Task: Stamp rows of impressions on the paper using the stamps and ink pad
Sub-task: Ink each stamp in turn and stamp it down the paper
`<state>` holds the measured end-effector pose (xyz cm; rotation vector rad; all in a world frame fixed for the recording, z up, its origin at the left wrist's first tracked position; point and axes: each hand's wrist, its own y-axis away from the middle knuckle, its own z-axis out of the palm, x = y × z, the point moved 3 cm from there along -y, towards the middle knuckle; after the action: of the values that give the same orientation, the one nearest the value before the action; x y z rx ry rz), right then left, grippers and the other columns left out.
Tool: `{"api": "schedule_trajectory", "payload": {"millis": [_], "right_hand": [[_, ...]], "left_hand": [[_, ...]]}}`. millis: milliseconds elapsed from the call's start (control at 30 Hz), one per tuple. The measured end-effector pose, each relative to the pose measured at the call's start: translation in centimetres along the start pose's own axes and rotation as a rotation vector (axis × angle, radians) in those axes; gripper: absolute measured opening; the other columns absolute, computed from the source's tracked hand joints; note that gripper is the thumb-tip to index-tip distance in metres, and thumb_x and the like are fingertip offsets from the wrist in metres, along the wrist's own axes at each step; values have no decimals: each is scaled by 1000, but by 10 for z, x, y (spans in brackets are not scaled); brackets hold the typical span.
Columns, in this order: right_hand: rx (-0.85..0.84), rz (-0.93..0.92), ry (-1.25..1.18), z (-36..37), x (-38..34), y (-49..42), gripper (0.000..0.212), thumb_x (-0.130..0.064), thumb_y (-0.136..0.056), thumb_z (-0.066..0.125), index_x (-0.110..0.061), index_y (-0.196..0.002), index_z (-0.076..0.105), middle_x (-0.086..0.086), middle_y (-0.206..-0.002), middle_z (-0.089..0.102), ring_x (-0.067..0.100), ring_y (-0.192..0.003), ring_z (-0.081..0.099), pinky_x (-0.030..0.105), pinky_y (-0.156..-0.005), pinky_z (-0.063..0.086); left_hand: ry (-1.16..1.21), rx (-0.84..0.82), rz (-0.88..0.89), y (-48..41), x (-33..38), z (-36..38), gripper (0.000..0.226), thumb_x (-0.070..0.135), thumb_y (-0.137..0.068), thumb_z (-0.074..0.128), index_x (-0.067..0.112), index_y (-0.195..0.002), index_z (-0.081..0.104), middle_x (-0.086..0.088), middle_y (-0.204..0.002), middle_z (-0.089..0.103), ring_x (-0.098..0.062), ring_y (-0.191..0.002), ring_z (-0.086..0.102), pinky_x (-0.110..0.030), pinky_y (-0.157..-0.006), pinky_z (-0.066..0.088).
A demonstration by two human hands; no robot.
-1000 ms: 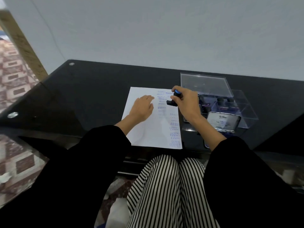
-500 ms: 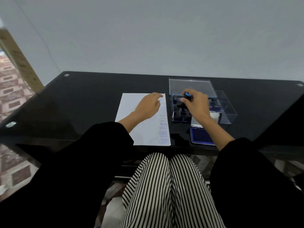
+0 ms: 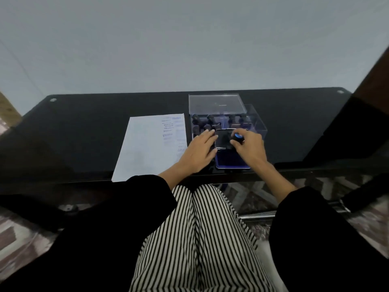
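- While the right hand (image 3: 250, 148) pinches the stamp (image 3: 239, 137) over the ink pad (image 3: 231, 162), centre right, inking seems underway.
- Beside it the left hand (image 3: 199, 154) lies flat, grip slack.
- Next: press, then the paper (image 3: 151, 144), centre-left.

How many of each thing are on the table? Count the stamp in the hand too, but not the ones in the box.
paper: 1
ink pad: 1
clear box: 1
clear lid: 1
stamp, held in the right hand: 1
Total: 5
The stamps inside the box are too blurred to count.
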<state>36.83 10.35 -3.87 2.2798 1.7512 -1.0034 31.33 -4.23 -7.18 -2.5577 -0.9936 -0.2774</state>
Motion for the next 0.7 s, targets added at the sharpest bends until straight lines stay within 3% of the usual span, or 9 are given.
{"api": "schedule_trajectory", "payload": {"millis": [167, 300, 700], "right_hand": [[-9, 3, 28, 5, 12, 7, 16, -15, -86, 64, -13, -102, 63, 10, -105, 68, 23, -96, 64, 31, -83, 49], [-34, -15, 53, 17, 18, 14, 19, -16, -88, 61, -14, -106, 61, 9, -108, 66, 24, -98, 62, 32, -82, 49], [19, -79, 115, 30, 18, 25, 29, -15, -93, 53, -12, -122, 56, 9, -112, 61, 27, -94, 61, 33, -74, 47]], "left_hand": [[25, -46, -57, 11, 8, 21, 66, 40, -97, 39, 8, -149, 14, -7, -159, 9, -18, -147, 5, -36, -121, 10], [-8, -184, -138, 24, 8, 44, 72, 44, -97, 35, 5, -149, 4, -9, -159, 2, -19, -147, -1, -36, -121, 4], [-90, -206, -153, 25, 8, 50, 68, 44, -99, 29, 5, -149, 3, -8, -159, 5, -18, -147, 1, -33, -119, -1]]}}
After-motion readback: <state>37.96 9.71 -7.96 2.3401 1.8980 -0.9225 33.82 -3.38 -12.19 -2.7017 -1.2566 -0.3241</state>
